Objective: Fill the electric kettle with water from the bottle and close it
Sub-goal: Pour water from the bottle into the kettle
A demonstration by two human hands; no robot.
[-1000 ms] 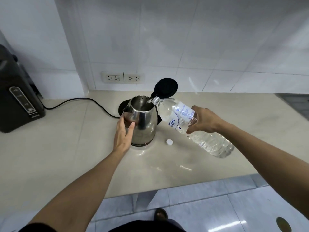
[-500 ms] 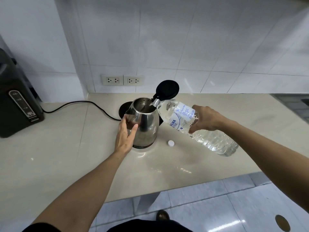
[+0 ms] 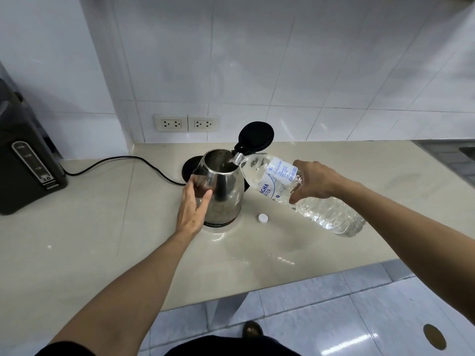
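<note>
A shiny steel electric kettle [image 3: 226, 191] stands on the beige counter [image 3: 102, 240] with its black lid [image 3: 256, 136] flipped up and back. My left hand [image 3: 192, 209] rests flat against the kettle's near left side, fingers apart. My right hand [image 3: 312, 179] grips a large clear water bottle [image 3: 308, 194] around its labelled middle. The bottle is tilted, neck down, its open mouth over the kettle's rim. The white bottle cap [image 3: 262, 218] lies on the counter just right of the kettle.
A black round kettle base [image 3: 191, 167] sits behind the kettle, its black cord [image 3: 123, 160] running left. A dark hot-water dispenser [image 3: 25, 170] stands at the far left. Two wall sockets [image 3: 187, 123] are on the tiled wall. The counter's front edge runs below my arms.
The bottle stays tilted over the kettle's mouth and both hands keep their hold. The whole scene has shifted slightly in the frame as my head moved.
</note>
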